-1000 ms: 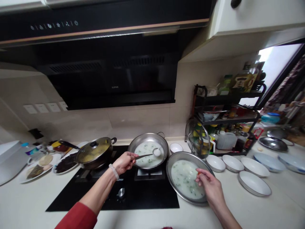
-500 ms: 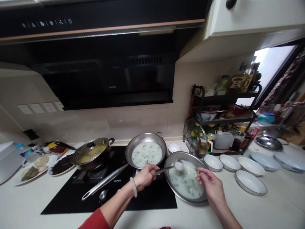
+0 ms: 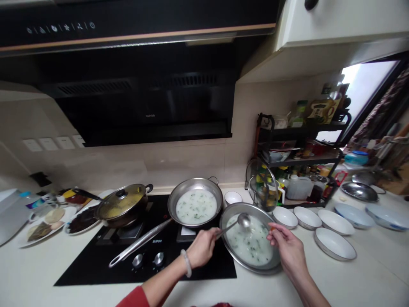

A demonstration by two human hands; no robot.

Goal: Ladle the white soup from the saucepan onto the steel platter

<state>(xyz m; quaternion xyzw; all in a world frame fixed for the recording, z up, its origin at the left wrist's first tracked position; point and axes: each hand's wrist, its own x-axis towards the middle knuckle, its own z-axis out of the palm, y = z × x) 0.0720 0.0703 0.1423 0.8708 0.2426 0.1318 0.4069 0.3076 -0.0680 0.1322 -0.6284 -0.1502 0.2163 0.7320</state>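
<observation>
The white counter (image 3: 255, 292) bears a black stove (image 3: 172, 247). The stove supports a lidded pan (image 3: 131, 216) at left and a long-handled pan (image 3: 173, 204) at right. Right of the stove sits a metal basin (image 3: 258, 269), with a small white bowl (image 3: 233, 197) just behind it. Four larger white bowls (image 3: 335, 244) and two pale blue bowls (image 3: 354, 215) lie farther right. A black rack (image 3: 287, 135) stands behind them, holding bottles (image 3: 298, 117). Two food plates (image 3: 67, 215) occupy the left end.
</observation>
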